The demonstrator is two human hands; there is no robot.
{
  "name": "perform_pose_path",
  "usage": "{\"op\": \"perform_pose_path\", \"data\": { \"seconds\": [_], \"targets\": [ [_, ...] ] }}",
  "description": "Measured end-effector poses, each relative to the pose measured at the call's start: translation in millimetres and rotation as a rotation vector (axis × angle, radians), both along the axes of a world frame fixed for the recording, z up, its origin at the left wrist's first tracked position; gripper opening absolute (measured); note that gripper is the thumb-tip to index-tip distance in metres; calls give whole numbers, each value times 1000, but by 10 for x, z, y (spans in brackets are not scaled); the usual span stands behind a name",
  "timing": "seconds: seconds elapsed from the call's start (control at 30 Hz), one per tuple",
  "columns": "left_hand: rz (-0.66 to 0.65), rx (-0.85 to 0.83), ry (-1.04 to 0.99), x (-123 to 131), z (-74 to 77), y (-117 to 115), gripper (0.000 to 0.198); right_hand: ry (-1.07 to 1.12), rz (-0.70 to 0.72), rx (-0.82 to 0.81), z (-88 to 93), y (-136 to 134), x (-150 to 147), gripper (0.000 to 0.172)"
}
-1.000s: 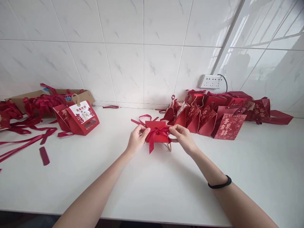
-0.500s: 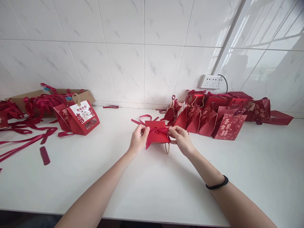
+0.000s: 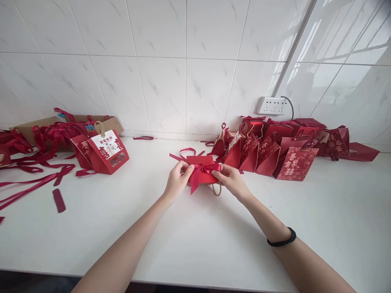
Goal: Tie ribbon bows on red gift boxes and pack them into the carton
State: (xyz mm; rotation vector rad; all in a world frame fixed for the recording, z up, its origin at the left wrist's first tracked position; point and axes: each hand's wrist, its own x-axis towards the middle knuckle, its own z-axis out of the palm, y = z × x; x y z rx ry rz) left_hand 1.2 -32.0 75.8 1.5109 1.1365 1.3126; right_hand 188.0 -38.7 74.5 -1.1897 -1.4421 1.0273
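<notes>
A small red gift box (image 3: pixel 192 160) sits at the middle of the white table, with a dark red ribbon (image 3: pixel 194 184) tied in a bow across its top. My left hand (image 3: pixel 177 176) pinches the bow's left side between thumb and fingers. At the bow's right side, my right hand (image 3: pixel 231 179) has its thumb and fingers closed on the ribbon, close to the box edge. A twisted cord handle (image 3: pixel 217 191) hangs out at the box's front right. Behind the box lies a loose loop of ribbon (image 3: pixel 187 149). My fingers hide both sides of the box.
Several red gift boxes (image 3: pixel 296 165) crowd the back right, below a white power strip (image 3: pixel 273 106). At the left, a red box with a white label (image 3: pixel 108 152) stands before a cardboard box (image 3: pixel 114 124) of ribbons. Loose ribbon strips (image 3: pixel 33 187) lie at the far left.
My right hand has shifted slightly, its thumb now lower on the ribbon at the bow's right side. The bow's right loop shows more fully. My left hand stays at the bow.
</notes>
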Motion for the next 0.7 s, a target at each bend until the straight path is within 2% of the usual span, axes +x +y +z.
{"op": "perform_pose_path", "data": {
  "seconds": [0.17, 0.33, 0.47, 0.53, 0.63, 0.7],
  "targets": [
    [23, 34, 59, -12, -31, 24, 33, 22, 11, 2, 0, 0, 0, 35],
    [-27, 9, 47, -29, -41, 47, 29, 114, 3, -57, 27, -4, 4, 36],
    [-48, -4, 49, -43, -34, 53, 30, 96, 9, -21, 19, -12, 33, 39],
    [-59, 1, 51, -46, -34, 56, 29, 17, 27, 71, 7, -26, 48, 54],
    [-126, 34, 38, -32, -42, 54, 26, -202, 108, 240, -16, -46, 67, 96],
    [-129, 124, 71, -4, -53, 39, 21, -334, 167, 296, -40, -49, 77, 109]
  ]
}}
